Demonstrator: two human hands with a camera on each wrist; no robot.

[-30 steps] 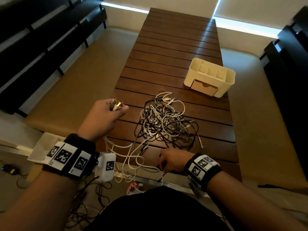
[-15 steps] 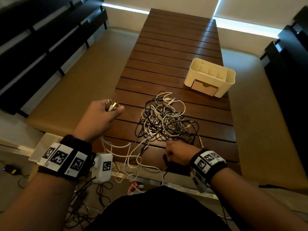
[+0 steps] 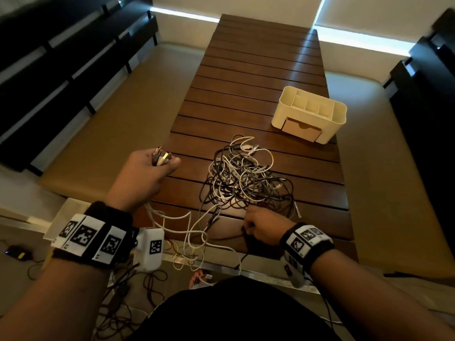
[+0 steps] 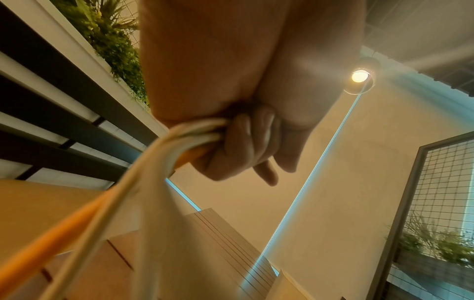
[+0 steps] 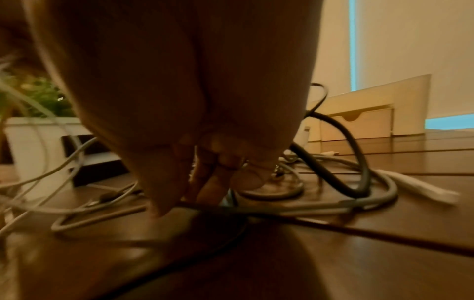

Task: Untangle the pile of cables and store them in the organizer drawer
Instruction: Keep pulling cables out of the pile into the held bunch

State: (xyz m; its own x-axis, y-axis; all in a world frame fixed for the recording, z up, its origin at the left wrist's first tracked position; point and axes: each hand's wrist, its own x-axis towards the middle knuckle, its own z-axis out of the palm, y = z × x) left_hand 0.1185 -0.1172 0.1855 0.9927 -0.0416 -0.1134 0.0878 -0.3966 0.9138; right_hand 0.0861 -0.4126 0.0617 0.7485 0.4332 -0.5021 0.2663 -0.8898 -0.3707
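Observation:
A tangled pile of black, grey and white cables lies on the slatted wooden table. My left hand is raised left of the pile and grips a bundle of cable ends; white and orange cords run out of the fist and hang toward the table's near edge. My right hand is at the pile's near edge, fingers curled down and pinching a dark cable against the wood. The cream organizer with its drawer closed stands beyond the pile, to the right.
Loose white cable loops spill over the table's near edge toward my lap. More cords and a small device lie on the floor at lower left. Tan benches flank the table; dark slatted backs rise on both sides.
My right hand has moved forward from the table's near edge into the bottom of the pile and taken a dark cable. The left hand has barely shifted, still gripping its bundle.

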